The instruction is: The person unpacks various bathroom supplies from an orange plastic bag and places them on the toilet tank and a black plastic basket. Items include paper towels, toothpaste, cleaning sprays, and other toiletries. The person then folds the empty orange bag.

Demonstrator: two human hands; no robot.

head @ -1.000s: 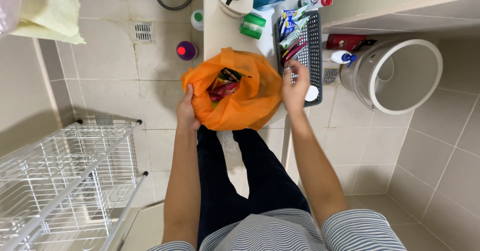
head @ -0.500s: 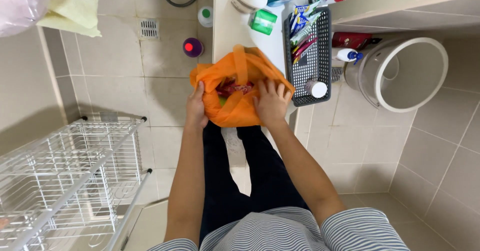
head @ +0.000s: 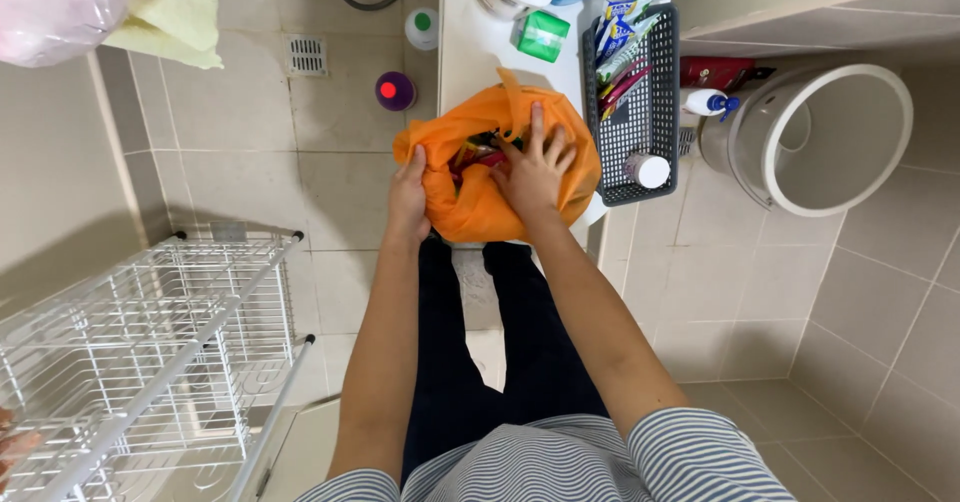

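At frame centre, the left hand (head: 408, 197) grips the crumpled orange plastic bag (head: 480, 197) by its rim while the right hand (head: 535, 167), fingers spread, presses flat on it beside the black mesh plastic basket (head: 640, 122).

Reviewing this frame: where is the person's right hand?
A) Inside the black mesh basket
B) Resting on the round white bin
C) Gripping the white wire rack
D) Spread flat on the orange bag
D: the right hand lies with fingers spread on the orange bag, beside the black mesh basket, while the left hand grips the bag's other edge.
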